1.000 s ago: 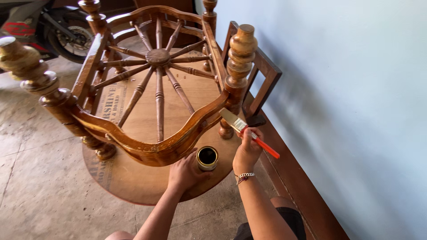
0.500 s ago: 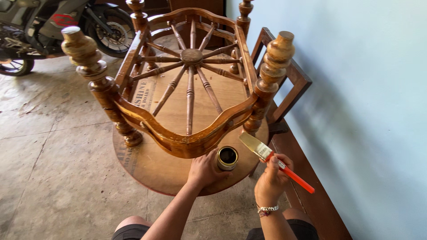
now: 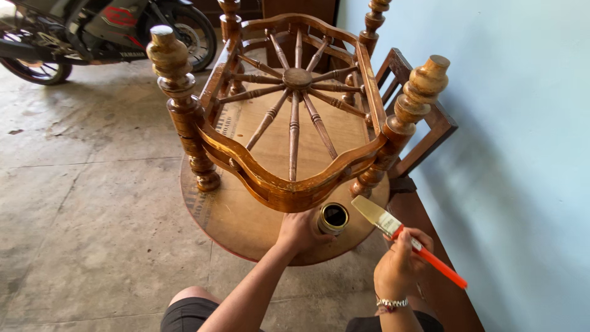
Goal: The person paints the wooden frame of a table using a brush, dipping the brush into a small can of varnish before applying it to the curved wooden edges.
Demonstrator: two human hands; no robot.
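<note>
From the head view, the person's left hand wraps around the near side of a small round tin, its grip closed on the tin's wall, the open top showing dark liquid inside. The tin stands on a round wooden board that lies on the concrete floor. Just to the right of that grip, the right hand holds a flat brush by its orange handle, fingers folded tight round it, the pale bristles pointing up and left and hanging close beside the tin's rim without touching it. Beyond both grips, an overturned wooden table frame rests on the board, its turned legs up and wheel-like spokes spread between the curved rails; its near rail sits right above the left hand. To the right of the brush grip a dark wooden bench runs along a pale blue wall, and far to the upper left a motorcycle is parked. A likely risk is the tin tipping if the left hand pushes it sideways or the bristles knock its rim, spilling dark liquid over the board; a loaded brush could also drip on the bench or floor.
</note>
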